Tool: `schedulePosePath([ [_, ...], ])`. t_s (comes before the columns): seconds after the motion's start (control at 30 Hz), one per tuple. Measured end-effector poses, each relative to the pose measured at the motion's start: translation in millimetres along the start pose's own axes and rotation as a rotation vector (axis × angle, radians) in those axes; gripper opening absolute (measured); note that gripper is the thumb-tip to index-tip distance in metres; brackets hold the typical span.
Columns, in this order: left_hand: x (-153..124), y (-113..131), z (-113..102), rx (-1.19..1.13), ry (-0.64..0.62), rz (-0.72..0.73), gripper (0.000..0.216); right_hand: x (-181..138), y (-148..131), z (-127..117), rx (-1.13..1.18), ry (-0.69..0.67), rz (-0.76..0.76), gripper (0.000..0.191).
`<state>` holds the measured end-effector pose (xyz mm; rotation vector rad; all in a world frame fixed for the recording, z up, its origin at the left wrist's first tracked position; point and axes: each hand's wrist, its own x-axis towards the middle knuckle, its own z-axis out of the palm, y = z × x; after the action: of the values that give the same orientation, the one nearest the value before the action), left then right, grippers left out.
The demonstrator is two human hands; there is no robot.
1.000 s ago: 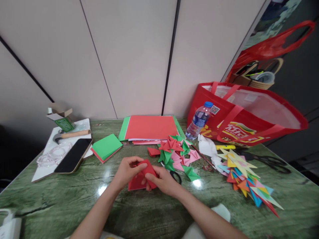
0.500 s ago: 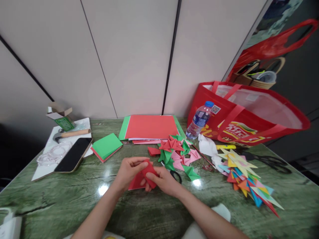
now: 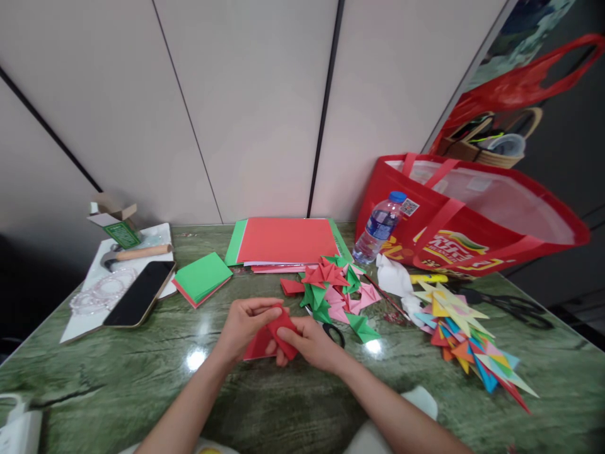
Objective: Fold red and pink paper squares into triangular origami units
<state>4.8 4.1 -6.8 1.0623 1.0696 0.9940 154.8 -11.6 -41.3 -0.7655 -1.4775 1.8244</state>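
Note:
Between both hands is a small folded piece of red paper [image 3: 286, 340], held above the table. My left hand [image 3: 243, 325] pinches its upper left part with thumb and fingers. My right hand [image 3: 314, 343] grips its right side, thumb on top and fingertips beneath. Below the left hand, more red paper [image 3: 259, 345] with a pale edge shows; whether it is a separate sheet I cannot tell. Just beyond the right hand lies a heap of folded red, green and pink paper pieces [image 3: 328, 284], with a black scissor handle [image 3: 336, 335] partly under it.
Green and red paper squares [image 3: 203, 277] lie left, large coloured sheets [image 3: 288, 241] at the back. Further left are a phone [image 3: 139, 295] and a wooden-handled tool [image 3: 142, 252]. A water bottle [image 3: 378, 230], red bag [image 3: 444, 221], colourful folded-paper chain [image 3: 472, 340] and black scissors [image 3: 515, 307] stand or lie right.
Both hands stay in nearly the same place, gripping the red paper. The fold appears barely shifted; nothing else has moved.

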Motion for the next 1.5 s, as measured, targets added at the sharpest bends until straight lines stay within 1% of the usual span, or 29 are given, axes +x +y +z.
schedulePosePath([
  [0.23, -0.6, 0.6, 1.6, -0.048, 0.012, -0.021, 0.03, -0.2, 0.8, -0.9, 0.017, -0.006, 0.017, 0.046],
  [0.4, -0.1, 2.5, 3.6, -0.048, 0.041, -0.016, 0.027, 0.1, -1.2, 0.7, 0.045, -0.005, 0.016, 0.046],
  [0.73, 1.4, 0.4, 2.4, -0.04, 0.068, 0.01, 0.029, 0.0, -6.9, 4.6, 0.114, 0.045, 0.011, 0.042],
  [1.07, 2.3, -1.5, 2.8, -0.01, 0.088, 0.03, 0.03, 0.0, -1.9, 1.3, 0.084, 0.027, 0.0, 0.044],
  [1.27, 1.6, -2.1, 3.7, -0.018, 0.084, 0.041, 0.036, 0.4, -1.3, 1.1, 0.08, 0.036, -0.005, 0.044],
  [1.5, 1.1, -1.3, 4.5, 0.003, 0.103, 0.031, 0.03, 0.8, 0.1, 0.5, 0.075, 0.047, 0.005, 0.045],
])
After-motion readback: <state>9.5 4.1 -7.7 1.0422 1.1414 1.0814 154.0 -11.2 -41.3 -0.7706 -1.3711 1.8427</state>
